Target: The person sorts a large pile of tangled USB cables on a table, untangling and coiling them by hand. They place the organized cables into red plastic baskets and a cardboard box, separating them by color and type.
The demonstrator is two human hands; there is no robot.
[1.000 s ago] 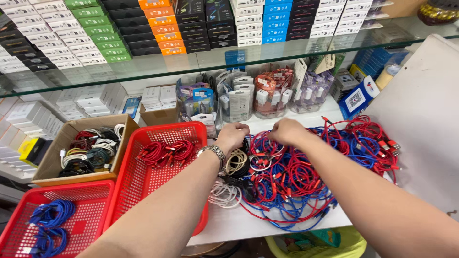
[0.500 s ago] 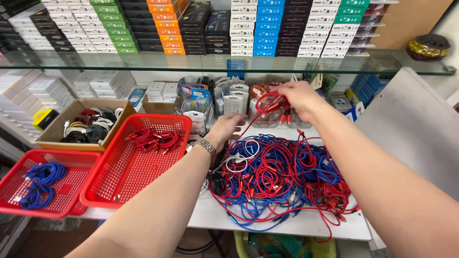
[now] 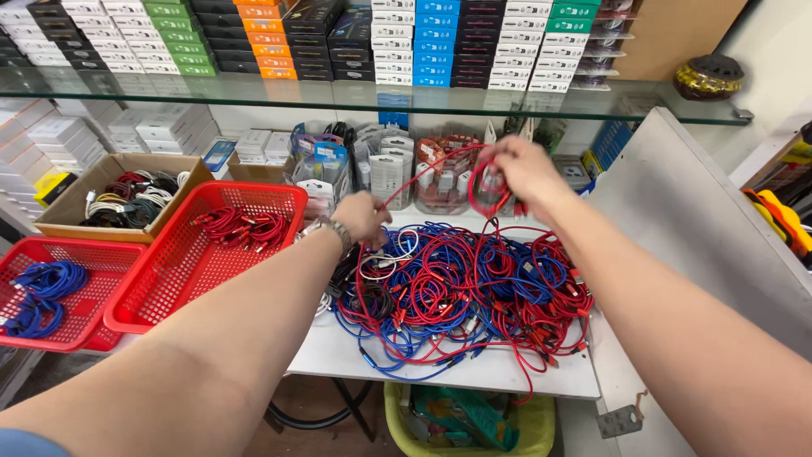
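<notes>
Pinching a red cable (image 3: 423, 175) above the pile (image 3: 461, 292), the right hand (image 3: 523, 169) holds its coiled end while the left hand (image 3: 362, 217) grips the other end lower left.

Low in the middle of the frame, the white desk (image 3: 440, 372) shows a bare strip along its near edge, open to a reaching hand. Above it, a tangled heap of red and blue cables (image 3: 461, 292) fills the centre. To the left, the red plastic mesh basket (image 3: 161, 296) blocks the way sideways. At the back, clear plastic jars of small packets (image 3: 389, 169) stand in a row, and the glass shelf (image 3: 364, 97) caps the room overhead. A grey slanted panel (image 3: 702, 237) closes the right.
</notes>
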